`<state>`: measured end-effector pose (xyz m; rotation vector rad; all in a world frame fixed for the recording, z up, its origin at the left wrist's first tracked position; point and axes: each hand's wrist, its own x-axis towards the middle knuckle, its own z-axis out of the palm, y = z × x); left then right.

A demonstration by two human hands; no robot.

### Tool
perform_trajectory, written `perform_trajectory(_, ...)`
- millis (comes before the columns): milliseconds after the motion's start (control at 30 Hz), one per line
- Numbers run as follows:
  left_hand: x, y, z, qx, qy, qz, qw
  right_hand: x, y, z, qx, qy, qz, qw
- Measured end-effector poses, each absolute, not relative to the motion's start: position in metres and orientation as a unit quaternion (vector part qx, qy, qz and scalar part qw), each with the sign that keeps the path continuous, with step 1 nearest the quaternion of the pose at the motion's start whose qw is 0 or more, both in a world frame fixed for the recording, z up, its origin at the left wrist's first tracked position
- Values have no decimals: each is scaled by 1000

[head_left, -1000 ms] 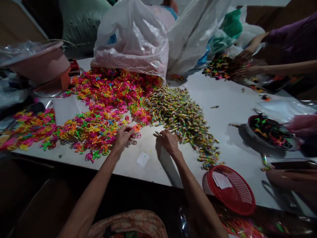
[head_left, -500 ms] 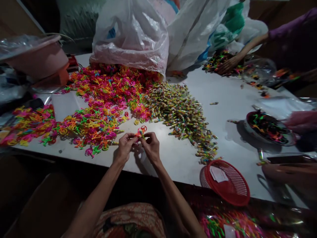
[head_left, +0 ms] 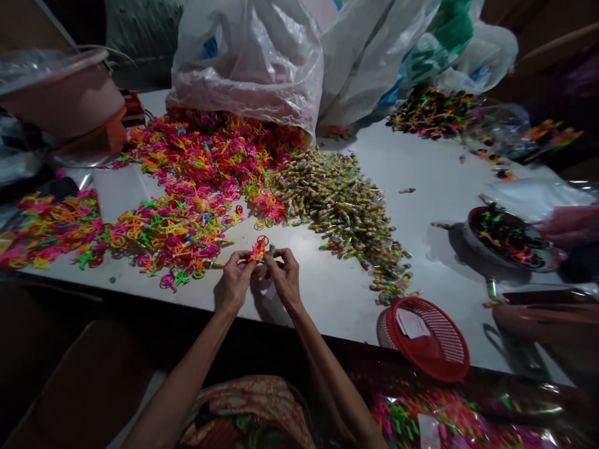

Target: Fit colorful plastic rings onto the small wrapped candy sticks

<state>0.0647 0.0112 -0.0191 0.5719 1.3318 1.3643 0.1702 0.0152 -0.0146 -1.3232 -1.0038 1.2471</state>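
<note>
- Your left hand [head_left: 236, 280] and right hand [head_left: 284, 277] meet just above the table's [head_left: 430, 187] near edge, fingertips pinched together on one small orange plastic piece [head_left: 259, 248].
- The piece sticks up between both sets of fingertips, above your knuckles.
- The neon pile [head_left: 187, 187] lies just beyond to the left, the small-sticks heap [head_left: 341, 212] to the right.

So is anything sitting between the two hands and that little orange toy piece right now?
Nothing visible does. The left hand and right hand both pinch the orange toy piece directly, above a bare patch of the table.
</note>
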Motion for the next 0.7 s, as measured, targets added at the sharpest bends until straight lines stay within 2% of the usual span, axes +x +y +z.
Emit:
perform_trajectory(267, 54, 8, -28, 220, 558, 578, 553, 169, 15, -25, -580, -508, 460, 440)
perform_trajectory(533, 53, 9, -31, 291, 589, 581, 480, 170, 17, -22, -596, -706, 139, 355)
perform_trajectory(700, 53, 3, -30, 275, 575, 554, 536, 165, 7, -32, -563, -719, 48, 405)
